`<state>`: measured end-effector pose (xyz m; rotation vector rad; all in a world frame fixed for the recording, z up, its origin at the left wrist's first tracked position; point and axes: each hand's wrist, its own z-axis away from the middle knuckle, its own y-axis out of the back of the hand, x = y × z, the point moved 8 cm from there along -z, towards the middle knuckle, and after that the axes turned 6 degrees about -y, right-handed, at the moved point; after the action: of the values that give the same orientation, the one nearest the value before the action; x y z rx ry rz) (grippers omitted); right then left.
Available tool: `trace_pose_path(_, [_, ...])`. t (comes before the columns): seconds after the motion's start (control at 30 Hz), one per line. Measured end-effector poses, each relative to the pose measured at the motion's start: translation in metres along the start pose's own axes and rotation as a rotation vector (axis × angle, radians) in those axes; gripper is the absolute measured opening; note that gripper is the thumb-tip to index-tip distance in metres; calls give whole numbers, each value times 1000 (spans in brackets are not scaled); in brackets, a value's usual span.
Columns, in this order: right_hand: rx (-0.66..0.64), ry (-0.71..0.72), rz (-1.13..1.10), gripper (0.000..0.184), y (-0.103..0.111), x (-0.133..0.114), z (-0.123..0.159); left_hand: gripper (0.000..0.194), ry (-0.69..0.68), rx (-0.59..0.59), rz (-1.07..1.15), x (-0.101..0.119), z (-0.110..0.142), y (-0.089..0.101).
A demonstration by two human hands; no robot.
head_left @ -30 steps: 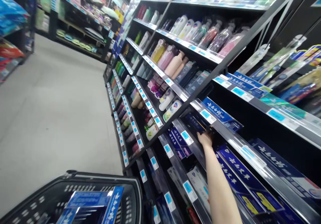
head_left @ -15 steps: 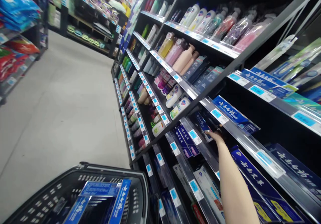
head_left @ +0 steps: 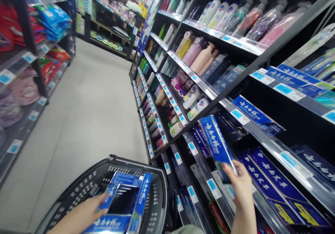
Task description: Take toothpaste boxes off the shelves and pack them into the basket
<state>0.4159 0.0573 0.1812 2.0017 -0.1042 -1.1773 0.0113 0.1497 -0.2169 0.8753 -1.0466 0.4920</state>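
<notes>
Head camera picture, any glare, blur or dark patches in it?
In the head view, glare streaks the clear shelf strip, the far-left red bags look soft and a shelf recess is nearly black; same view, large lettering on the blue box in the right hand shows clearly.

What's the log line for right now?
right hand: holding blue rectangular box | left hand: at blue rectangular packaging | packaging: inside black plastic basket
</notes>
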Motion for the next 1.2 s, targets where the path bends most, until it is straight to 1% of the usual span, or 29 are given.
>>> trace_pose_path(0.03, [-199,-26,-153,59,-22,13,21,61,3,-15,98,15,3,2])
trace_pose_path(0.07, [-403,-58,-275,57,-48,24,45,71,-9,-61,231,31,7,2])
trace_pose_path(0.1, [-603,-94,-364,55,-75,35,71,82,-38,-134,401,48,11,-1])
trace_pose_path(0.13, [-781,-129,-416,52,-102,45,98,93,-78,-203,602,66,16,-2])
trace_pose_path(0.17, [-931,-157,-441,50,-126,55,125,100,-124,-254,795,83,22,-1])
trace_pose_path(0.2, [-1057,-179,-449,48,-149,65,151,105,-166,-234,933,95,25,5])
trace_pose_path(0.23, [-1148,-206,-454,48,-169,76,173,105,-196,-204,988,102,28,11])
trace_pose_path(0.27, [-1199,-248,-468,48,-186,88,192,107,-211,-190,982,105,30,15])
trace_pose_path(0.3, [-1223,-305,-496,49,-200,100,207,104,-200,-193,958,105,32,16])
trace_pose_path(0.37, [-1200,-450,-591,48,-220,125,224,91,-153,-186,898,98,32,17])
trace_pose_path(0.43, [-1132,-573,-695,45,-231,149,229,78,-122,-165,882,89,30,16])
trace_pose_path(0.5, [-1070,-621,-764,42,-235,165,225,73,-136,-144,894,86,27,15])
trace_pose_path(0.6, [-1015,-614,-840,48,-237,173,213,66,-152,-120,905,86,23,12])
trace_pose_path(0.7, [-1055,-587,-909,62,-241,168,210,55,-160,-46,892,87,18,16])
trace_pose_path(0.77, [-1094,-611,-928,68,-247,169,215,56,-145,0,888,87,16,20])
trace_pose_path(0.8, [-1106,-638,-923,66,-251,172,218,60,-109,6,885,85,15,19])
trace_pose_path(0.87, [-1103,-721,-870,54,-259,184,224,70,18,-14,847,76,15,13])
trace_pose_path(0.9, [-1099,-769,-828,49,-263,191,227,71,97,-30,808,71,17,8])
trace_pose_path(0.93, [-1097,-817,-780,48,-267,199,230,70,177,-44,760,64,18,4])
trace_pose_path(1.0, [-1110,-907,-673,53,-273,211,236,64,318,-62,671,52,23,-3])
trace_pose_path(1.07, [-1124,-978,-570,58,-276,219,241,61,425,-70,624,41,27,-8])
trace_pose_path(1.13, [-1136,-1031,-493,62,-277,224,246,60,483,-76,611,34,29,-11])
trace_pose_path(1.2, [-1151,-1061,-459,65,-278,225,249,58,505,-75,612,30,29,-12])
